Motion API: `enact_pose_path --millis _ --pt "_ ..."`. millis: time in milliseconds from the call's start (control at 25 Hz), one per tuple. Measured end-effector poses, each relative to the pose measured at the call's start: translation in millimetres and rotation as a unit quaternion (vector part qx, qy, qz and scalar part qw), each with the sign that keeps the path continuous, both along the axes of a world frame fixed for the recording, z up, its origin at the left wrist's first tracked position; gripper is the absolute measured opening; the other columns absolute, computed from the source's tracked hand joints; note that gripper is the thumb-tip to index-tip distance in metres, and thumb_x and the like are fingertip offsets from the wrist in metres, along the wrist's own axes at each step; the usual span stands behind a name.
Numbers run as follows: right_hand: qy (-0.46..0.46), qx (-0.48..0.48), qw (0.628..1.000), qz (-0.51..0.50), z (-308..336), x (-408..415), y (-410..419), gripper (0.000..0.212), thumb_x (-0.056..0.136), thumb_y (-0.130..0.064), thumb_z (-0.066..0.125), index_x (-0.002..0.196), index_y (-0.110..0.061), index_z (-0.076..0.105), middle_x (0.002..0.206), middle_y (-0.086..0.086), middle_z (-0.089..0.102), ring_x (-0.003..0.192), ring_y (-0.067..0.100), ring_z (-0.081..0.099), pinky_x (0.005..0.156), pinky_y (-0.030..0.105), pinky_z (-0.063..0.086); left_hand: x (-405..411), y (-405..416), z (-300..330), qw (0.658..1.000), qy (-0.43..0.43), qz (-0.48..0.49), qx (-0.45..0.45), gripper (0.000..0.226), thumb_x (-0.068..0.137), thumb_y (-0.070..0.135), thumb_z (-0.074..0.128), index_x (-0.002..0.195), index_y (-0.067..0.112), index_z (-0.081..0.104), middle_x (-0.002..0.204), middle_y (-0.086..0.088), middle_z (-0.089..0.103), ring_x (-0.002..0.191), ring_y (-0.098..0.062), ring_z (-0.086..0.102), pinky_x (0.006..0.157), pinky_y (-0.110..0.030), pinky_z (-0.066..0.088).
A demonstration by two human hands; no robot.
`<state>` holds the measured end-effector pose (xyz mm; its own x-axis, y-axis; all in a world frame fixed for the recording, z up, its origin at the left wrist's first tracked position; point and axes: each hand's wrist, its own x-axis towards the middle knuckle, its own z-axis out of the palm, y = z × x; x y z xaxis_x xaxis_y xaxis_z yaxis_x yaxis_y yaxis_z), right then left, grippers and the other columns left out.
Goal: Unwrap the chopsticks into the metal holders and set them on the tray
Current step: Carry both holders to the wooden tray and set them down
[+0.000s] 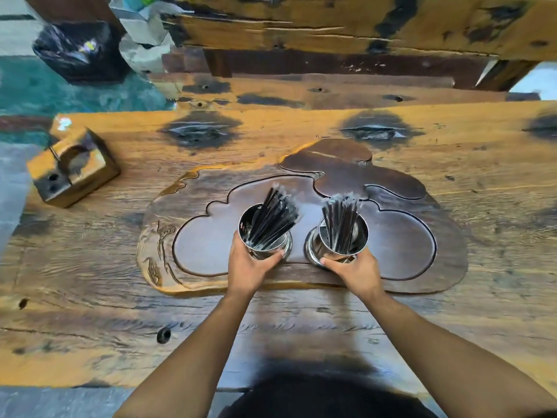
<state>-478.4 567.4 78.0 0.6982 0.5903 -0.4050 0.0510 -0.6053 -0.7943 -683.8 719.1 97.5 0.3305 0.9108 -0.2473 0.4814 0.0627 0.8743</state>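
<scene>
Two shiny metal holders stand side by side in the recessed middle of a dark carved wooden tray (416, 254). The left holder (256, 236) is full of black chopsticks (275, 217) that lean to the right. In the right holder (352, 239) the black chopsticks (340, 218) stand nearly upright. My left hand (248, 268) grips the near side of the left holder. Around the near side of the right holder is my right hand (355, 273). Clear wrapping seems to glint at the chopstick tops, though blur makes it uncertain.
The tray lies on a rough wooden table (90, 282). A wooden block with round holes (72, 167) sits at the table's far left. Beyond the table are a wooden bench (331, 28), a black bin (80, 49) and crumpled paper (144, 40).
</scene>
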Motion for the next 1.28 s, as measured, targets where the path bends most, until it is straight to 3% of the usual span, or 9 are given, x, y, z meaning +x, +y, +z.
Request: enact_pose_path --millis 80,160,360,600,800,1080,1160,1280 --pt "-0.004 -0.005 1.0 0.004 -5.3 6.1 9.6 0.08 0.053 -0.042 0.098 0.123 -0.025 0.062 0.098 -0.018 0.077 0.094 -0.007 0.069 0.089 0.018 0.053 5.6 9.4 -6.7 1.0 0.015 -0.005 0.001 0.091 0.055 0.053 0.094 0.131 0.034 0.047 0.126 0.008 0.066 0.119 -0.01 0.064 0.108 -0.041 0.051" --pt "-0.009 -0.01 1.0 0.004 -10.1 11.6 17.8 0.082 0.053 -0.044 0.098 0.124 -0.025 0.062 0.101 -0.017 0.076 0.097 -0.003 0.07 0.09 0.018 0.053 12.2 15.2 -10.2 0.999 0.026 -0.018 0.005 0.092 0.055 0.056 0.093 0.133 0.036 0.046 0.127 0.009 0.066 0.12 -0.011 0.063 0.107 -0.042 0.052" --pt "-0.004 -0.015 1.0 0.006 -16.8 21.1 32.3 0.088 0.053 -0.042 0.099 0.13 -0.024 0.06 0.108 -0.019 0.072 0.103 0.001 0.067 0.082 -0.003 0.043 28.0 26.5 -20.8 0.998 0.05 -0.043 0.023 0.09 0.058 0.056 0.093 0.132 0.04 0.044 0.129 0.007 0.066 0.121 -0.013 0.063 0.107 -0.042 0.052" --pt "-0.008 0.008 1.0 0.013 -21.9 27.5 36.6 0.101 0.055 -0.026 0.101 0.141 -0.02 0.049 0.108 -0.036 0.056 0.11 0.001 0.058 0.084 -0.01 0.034 42.6 30.8 -32.1 0.997 0.075 -0.026 0.023 0.097 0.058 0.051 0.096 0.138 0.028 0.045 0.129 0.001 0.064 0.119 -0.015 0.062 0.106 -0.039 0.052" --pt "-0.004 0.018 1.0 0.024 -27.2 28.8 37.9 0.103 0.054 -0.025 0.101 0.142 -0.02 0.047 0.125 -0.015 0.062 0.12 0.004 0.058 0.095 -0.004 0.035 42.8 31.3 -36.4 0.995 0.087 -0.049 0.027 0.102 0.061 0.053 0.093 0.143 0.019 0.043 0.132 -0.001 0.06 0.123 -0.017 0.059 0.109 -0.034 0.049" --pt "0.002 -0.012 0.999 0.042 -27.6 31.9 37.2 0.096 0.059 -0.022 0.099 0.14 -0.019 0.049 0.119 -0.016 0.061 0.115 0.004 0.057 0.087 -0.009 0.033 42.6 27.9 -32.1 0.995 0.09 -0.043 0.008 0.104 0.061 0.048 0.095 0.144 0.018 0.04 0.131 -0.002 0.062 0.12 -0.018 0.06 0.107 -0.03 0.048" --pt "0.011 -0.033 0.998 0.049 -29.5 33.6 35.9 0.094 0.059 -0.025 0.099 0.139 -0.019 0.049 0.119 -0.015 0.063 0.114 0.006 0.059 0.091 -0.001 0.038 40.0 26.6 -34.4 0.994 0.102 -0.049 -0.001 0.105 0.061 0.046 0.096 0.145 0.017 0.039 0.132 -0.002 0.06 0.121 -0.019 0.06 0.108 -0.029 0.046" --pt "0.01 -0.072 0.995 0.064 -32.9 34.9 28.6 0.098 0.058 -0.035 0.096 0.141 -0.026 0.047 0.128 -0.01 0.063 0.119 0.011 0.06 0.105 0.025 0.047 27.1 23.8 -42.6 0.99 0.131 -0.05 -0.026 0.118 0.058 0.053 0.094 0.152 0.022 0.031 0.141 -0.003 0.045 0.13 -0.021 0.053 0.115 -0.037 0.043"
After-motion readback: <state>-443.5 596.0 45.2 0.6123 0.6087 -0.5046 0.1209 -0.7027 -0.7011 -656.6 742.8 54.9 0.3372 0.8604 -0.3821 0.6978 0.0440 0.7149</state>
